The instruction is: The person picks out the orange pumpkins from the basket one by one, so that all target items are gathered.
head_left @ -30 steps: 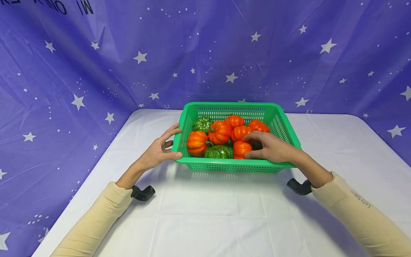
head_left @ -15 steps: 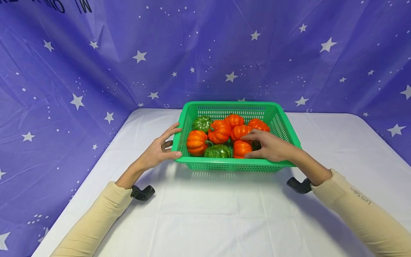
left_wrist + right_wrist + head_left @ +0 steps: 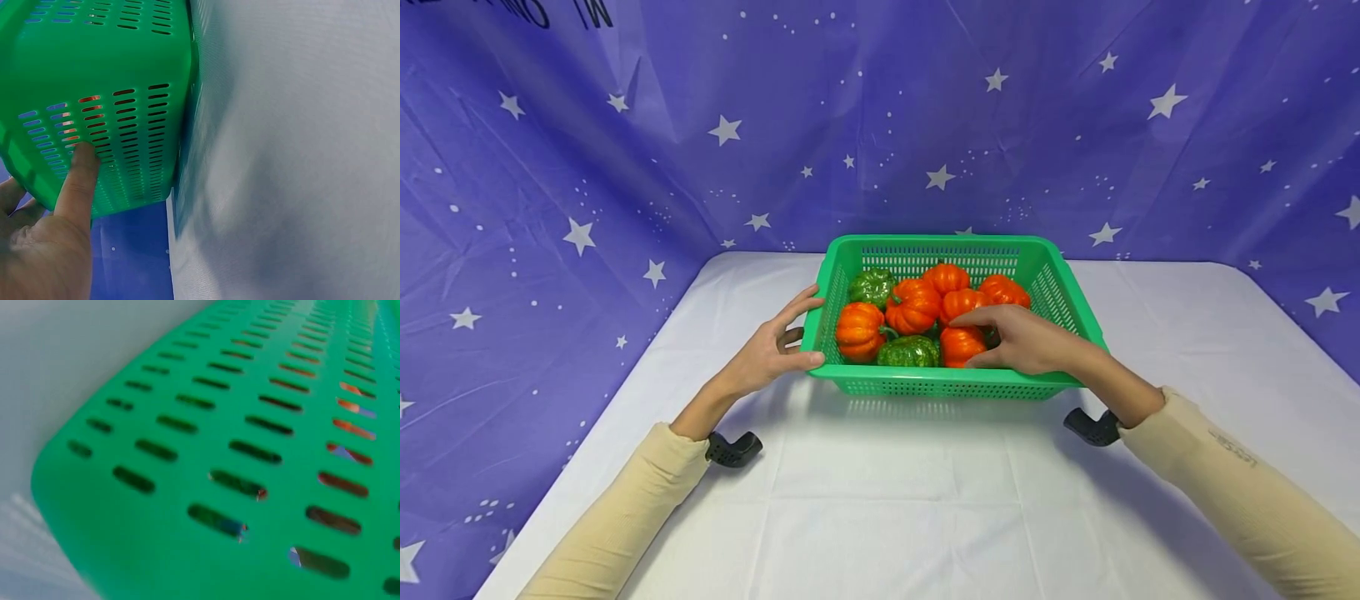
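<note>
White tablecloth runs wide before green basket; left grip spread at rim, right grip pinching orange pumpkin.

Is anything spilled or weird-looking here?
Nothing looks spilled or broken: the pumpkins I can see are all inside the green basket, upright on the table. One odd thing: the black letters top left on the backdrop seem flipped and get cut off.

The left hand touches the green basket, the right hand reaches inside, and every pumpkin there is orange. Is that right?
Not quite: the head view shows green pumpkins among the orange ones. The left hand touches the basket and the right hand reaches inside.
</note>
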The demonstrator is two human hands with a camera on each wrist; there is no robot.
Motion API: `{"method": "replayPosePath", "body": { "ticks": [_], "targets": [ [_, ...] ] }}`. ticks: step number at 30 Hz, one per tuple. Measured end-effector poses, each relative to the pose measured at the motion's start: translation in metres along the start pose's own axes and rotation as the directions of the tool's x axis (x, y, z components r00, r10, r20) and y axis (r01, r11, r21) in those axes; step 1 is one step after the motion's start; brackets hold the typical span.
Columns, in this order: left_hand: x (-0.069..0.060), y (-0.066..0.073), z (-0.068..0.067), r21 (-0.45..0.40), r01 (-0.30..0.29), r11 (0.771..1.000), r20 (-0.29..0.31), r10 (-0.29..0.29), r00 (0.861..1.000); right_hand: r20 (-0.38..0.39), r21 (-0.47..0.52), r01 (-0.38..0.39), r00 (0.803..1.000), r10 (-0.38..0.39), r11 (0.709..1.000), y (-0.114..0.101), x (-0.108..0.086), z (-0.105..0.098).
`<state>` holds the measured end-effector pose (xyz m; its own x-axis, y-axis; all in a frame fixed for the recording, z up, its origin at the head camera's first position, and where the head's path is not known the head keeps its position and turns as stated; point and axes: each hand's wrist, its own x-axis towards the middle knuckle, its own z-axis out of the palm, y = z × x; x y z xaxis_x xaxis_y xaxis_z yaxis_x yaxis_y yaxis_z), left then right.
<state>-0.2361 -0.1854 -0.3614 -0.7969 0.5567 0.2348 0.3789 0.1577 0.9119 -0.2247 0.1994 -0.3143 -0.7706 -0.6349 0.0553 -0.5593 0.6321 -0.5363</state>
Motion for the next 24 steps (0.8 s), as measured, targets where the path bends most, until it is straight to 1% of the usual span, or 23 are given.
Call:
{"method": "replayPosePath", "body": {
  "ticks": [6, 10, 15, 20, 24],
  "targets": [
    [0.0003, -0.0008, 0.0004, 0.013, -0.001, 1.000, 0.005, 0.001, 1.000, -0.028, 0.066, -0.011, 1.000, 0.013, 0.998, 0.0004, 0.0002, 0.0010],
    [0.0007, -0.0015, 0.0001, 0.015, -0.005, 1.000, 0.002, 0.005, 1.000, -0.043, 0.073, -0.025, 0.999, 0.029, 0.997, 0.0005, 0.0000, 0.0006],
    [0.0010, -0.0008, -0.0003, 0.012, 0.004, 1.000, 0.004, -0.004, 1.000, -0.069, 0.110, -0.045, 0.996, 0.053, 0.993, 0.0006, -0.0013, -0.0011],
    [0.0013, 0.0007, -0.0001, 0.028, -0.001, 1.000, 0.008, 0.000, 1.000, -0.112, 0.176, -0.031, 0.992, 0.051, 0.984, 0.0000, -0.0040, -0.0039],
    [0.0002, 0.0008, 0.0000, 0.016, -0.001, 1.000, 0.011, 0.000, 1.000, -0.135, 0.220, -0.025, 0.989, 0.056, 0.975, -0.0003, -0.0056, -0.0048]
  ]
}}
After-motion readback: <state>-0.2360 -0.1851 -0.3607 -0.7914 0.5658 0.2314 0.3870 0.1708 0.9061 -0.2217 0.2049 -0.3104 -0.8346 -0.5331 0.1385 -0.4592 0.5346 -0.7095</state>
